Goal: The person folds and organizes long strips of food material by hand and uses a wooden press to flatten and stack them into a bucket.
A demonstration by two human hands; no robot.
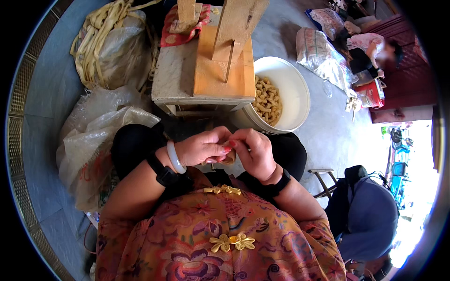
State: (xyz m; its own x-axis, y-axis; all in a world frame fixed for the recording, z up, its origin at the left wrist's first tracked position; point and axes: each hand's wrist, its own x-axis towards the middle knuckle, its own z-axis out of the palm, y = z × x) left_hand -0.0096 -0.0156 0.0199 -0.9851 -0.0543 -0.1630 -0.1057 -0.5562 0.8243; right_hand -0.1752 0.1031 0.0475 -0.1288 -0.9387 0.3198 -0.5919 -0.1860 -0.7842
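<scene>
Both hands meet in front of my chest, above my lap. My left hand (pixel 202 147), with a pale bangle at its wrist, has its fingers closed on a small tan piece (pixel 230 156) that is mostly covered by the fingers; its material cannot be told. My right hand (pixel 256 154) pinches at the same piece with thumb and forefinger, touching the left fingertips. Just beyond them stands a white plastic bucket (pixel 295 95), partly filled with small, knobbly tan pieces (pixel 267 102). Left of the bucket, a wooden board (pixel 207 77) with an upright wooden block and a thin rod rests on a small table (pixel 172 77).
Plastic sacks (pixel 102 130) and a bundle of pale yellow strips (pixel 102 38) lie at the left. A red patterned cloth (pixel 172 24) is on the table. At the right are a folding stool (pixel 321 172), full sacks (pixel 318 52), another person (pixel 365 52) and a person's blue-clad part (pixel 372 217).
</scene>
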